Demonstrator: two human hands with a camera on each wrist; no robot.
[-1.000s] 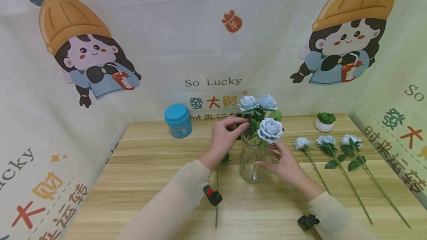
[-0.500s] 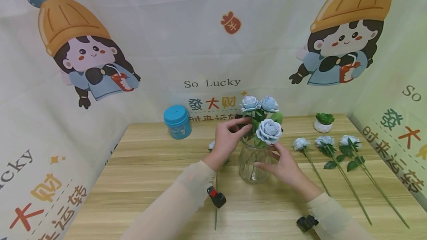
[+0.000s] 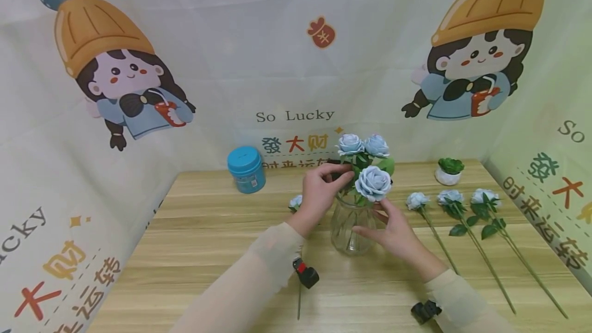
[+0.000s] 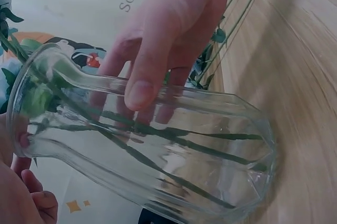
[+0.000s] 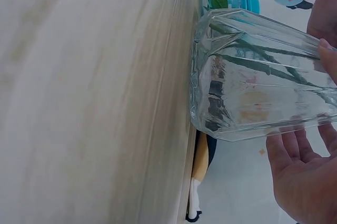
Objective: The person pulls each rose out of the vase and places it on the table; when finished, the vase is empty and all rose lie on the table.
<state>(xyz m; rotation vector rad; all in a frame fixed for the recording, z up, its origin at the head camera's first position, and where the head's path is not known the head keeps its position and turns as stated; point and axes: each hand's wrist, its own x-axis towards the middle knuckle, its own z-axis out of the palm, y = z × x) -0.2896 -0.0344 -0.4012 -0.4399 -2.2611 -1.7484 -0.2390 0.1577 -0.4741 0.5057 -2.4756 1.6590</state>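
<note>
A clear glass vase (image 3: 353, 233) stands upright on the table and holds three pale blue artificial roses; their stems show through the glass in both wrist views. My right hand (image 3: 399, 233) grips the vase from the right, thumb across the front and fingers behind, as the left wrist view shows. At the rim, my left hand (image 3: 320, 191) has thumb and forefinger pinched at a rose stem beneath the back-left bloom (image 3: 350, 145); the exact contact is partly hidden by leaves. The largest bloom, a front rose (image 3: 373, 183), leans over the rim between the hands.
Three loose roses lie to the right, among them the near one (image 3: 417, 200). Another rose (image 3: 296, 202) lies partly beneath the left arm. A blue jar (image 3: 246, 169) stands back left, and a small potted succulent (image 3: 449, 170) back right. Printed cloth hangs behind.
My left hand has moved slightly right, and the two back roses have shifted right with it. The loose rose's bloom has come into view behind the left wrist. My right hand stays on the vase.
</note>
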